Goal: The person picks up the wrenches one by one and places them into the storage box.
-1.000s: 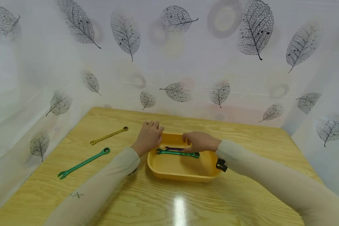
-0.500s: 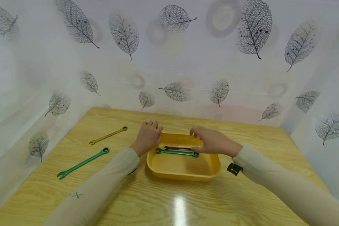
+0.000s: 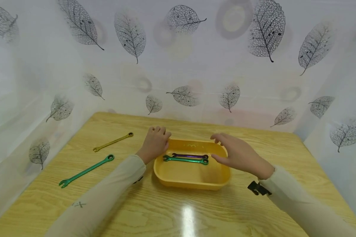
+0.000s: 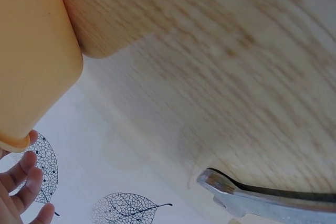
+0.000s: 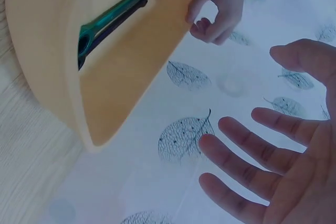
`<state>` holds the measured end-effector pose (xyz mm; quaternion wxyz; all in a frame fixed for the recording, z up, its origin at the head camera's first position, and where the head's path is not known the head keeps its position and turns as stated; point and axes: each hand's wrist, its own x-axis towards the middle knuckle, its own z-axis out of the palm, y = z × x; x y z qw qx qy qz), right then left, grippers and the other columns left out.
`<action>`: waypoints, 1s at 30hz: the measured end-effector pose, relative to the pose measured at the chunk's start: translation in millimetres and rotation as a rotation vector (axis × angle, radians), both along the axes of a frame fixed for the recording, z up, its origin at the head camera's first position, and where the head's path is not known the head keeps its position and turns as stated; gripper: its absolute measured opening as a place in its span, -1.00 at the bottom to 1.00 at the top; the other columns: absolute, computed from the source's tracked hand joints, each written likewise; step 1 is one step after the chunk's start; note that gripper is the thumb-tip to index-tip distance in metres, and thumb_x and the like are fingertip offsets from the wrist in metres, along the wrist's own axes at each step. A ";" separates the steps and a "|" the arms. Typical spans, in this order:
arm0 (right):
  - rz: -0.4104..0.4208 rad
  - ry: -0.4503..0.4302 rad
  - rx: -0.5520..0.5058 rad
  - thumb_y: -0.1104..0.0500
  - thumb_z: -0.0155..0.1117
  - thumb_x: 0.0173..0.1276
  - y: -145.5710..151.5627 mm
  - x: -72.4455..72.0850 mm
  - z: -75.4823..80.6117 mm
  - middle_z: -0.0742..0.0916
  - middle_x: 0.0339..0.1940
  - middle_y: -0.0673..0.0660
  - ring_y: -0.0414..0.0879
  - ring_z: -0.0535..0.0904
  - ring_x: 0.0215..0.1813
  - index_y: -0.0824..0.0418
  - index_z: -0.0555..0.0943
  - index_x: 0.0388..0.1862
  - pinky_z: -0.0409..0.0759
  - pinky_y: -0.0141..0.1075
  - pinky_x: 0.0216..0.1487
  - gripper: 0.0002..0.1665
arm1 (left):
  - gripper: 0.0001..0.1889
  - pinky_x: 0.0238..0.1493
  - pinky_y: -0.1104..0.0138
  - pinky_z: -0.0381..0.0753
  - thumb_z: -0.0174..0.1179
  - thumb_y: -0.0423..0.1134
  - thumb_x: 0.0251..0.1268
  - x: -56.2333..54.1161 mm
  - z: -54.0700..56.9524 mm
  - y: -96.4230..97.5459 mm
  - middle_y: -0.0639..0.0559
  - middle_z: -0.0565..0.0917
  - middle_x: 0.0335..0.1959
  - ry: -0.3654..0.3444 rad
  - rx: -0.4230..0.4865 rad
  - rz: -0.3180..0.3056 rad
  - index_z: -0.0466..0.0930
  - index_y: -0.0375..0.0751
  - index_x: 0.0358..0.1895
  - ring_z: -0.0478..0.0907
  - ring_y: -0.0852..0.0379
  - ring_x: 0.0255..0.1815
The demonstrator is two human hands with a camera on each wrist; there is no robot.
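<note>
A yellow plastic bin [image 3: 192, 184] stands on the table, with a green wrench [image 3: 185, 160] and a smaller purple wrench [image 3: 190, 156] lying side by side inside it. At the bin's back left corner my left hand [image 3: 155, 143] grips the rim between thumb and fingers; the right wrist view shows this left hand [image 5: 220, 9] at the bin's edge. My right hand [image 3: 240, 153] hovers over the bin's right end, holding nothing. Its fingers [image 5: 236, 163] are spread apart in the right wrist view.
Left of the bin, another green wrench [image 3: 87, 171] and a yellow wrench [image 3: 113, 142] lie on the wooden table [image 3: 154, 214]. A white leaf-print curtain [image 3: 195, 65] hangs behind the table and along both sides. The left wrist view has a wrench end [image 4: 226, 187] close up.
My right hand has let go of the purple wrench, now lying in the bin beside the green one, and moved right with its fingers opening. The left hand has stayed on the rim.
</note>
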<state>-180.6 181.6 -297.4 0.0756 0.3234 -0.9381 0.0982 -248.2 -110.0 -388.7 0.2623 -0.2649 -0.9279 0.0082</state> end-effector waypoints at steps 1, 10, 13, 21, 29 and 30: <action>-0.012 0.013 -0.009 -0.04 0.32 0.19 2.6 1.9 -0.8 0.67 -0.05 0.13 -0.02 0.62 -0.10 0.17 0.42 0.18 0.61 -0.12 -0.16 -0.37 | -0.84 -0.09 0.08 0.46 0.18 -0.22 0.16 0.1 0.0 -0.1 -0.06 0.53 -0.32 -0.003 0.001 0.000 0.59 -0.12 -0.20 0.47 -0.04 -0.27; -0.073 0.211 -0.117 0.07 0.37 0.13 26.4 14.9 -3.5 0.69 -0.13 0.10 -0.01 0.64 -0.18 0.19 0.47 0.13 0.60 -0.11 -0.26 -0.42 | -0.85 -0.10 0.09 0.45 0.15 -0.21 0.18 -2.4 -2.9 -1.3 -0.05 0.52 -0.34 -0.017 -0.009 0.011 0.59 -0.11 -0.20 0.46 -0.02 -0.28; -0.073 0.281 -0.149 0.12 0.39 0.08 33.3 18.9 -2.5 0.70 -0.17 0.12 0.01 0.63 -0.22 0.23 0.49 0.10 0.59 -0.09 -0.28 -0.42 | -0.84 -0.11 0.10 0.45 0.15 -0.20 0.17 -3.4 -3.7 -0.9 -0.05 0.52 -0.35 -0.008 -0.012 0.012 0.59 -0.11 -0.20 0.45 -0.01 -0.29; -0.077 0.403 -0.203 0.12 0.35 0.07 60.1 32.7 -3.1 0.70 -0.22 0.14 0.03 0.62 -0.24 0.27 0.51 0.06 0.57 -0.05 -0.26 -0.46 | -0.85 -0.11 0.11 0.45 0.16 -0.20 0.17 -3.0 -4.5 0.1 -0.03 0.51 -0.36 -0.004 -0.007 0.006 0.59 -0.10 -0.21 0.45 0.00 -0.30; -0.122 0.437 -0.217 0.05 0.27 0.15 91.1 50.8 -7.8 0.71 -0.25 0.12 -0.01 0.60 -0.26 0.28 0.55 0.01 0.44 -0.19 -0.22 -0.52 | -0.82 -0.08 0.10 0.45 0.15 -0.20 0.17 -3.2 -2.3 0.2 -0.04 0.52 -0.34 -0.023 -0.001 0.011 0.60 -0.10 -0.17 0.46 -0.01 -0.27; -0.128 0.438 -0.217 0.04 0.26 0.15 95.1 52.7 -8.5 0.71 -0.25 0.12 -0.01 0.60 -0.25 0.28 0.56 0.01 0.42 -0.22 -0.22 -0.51 | -0.82 -0.08 0.10 0.45 0.15 -0.20 0.17 -3.2 -2.2 0.0 -0.04 0.52 -0.34 -0.022 -0.004 0.013 0.60 -0.10 -0.17 0.46 -0.01 -0.27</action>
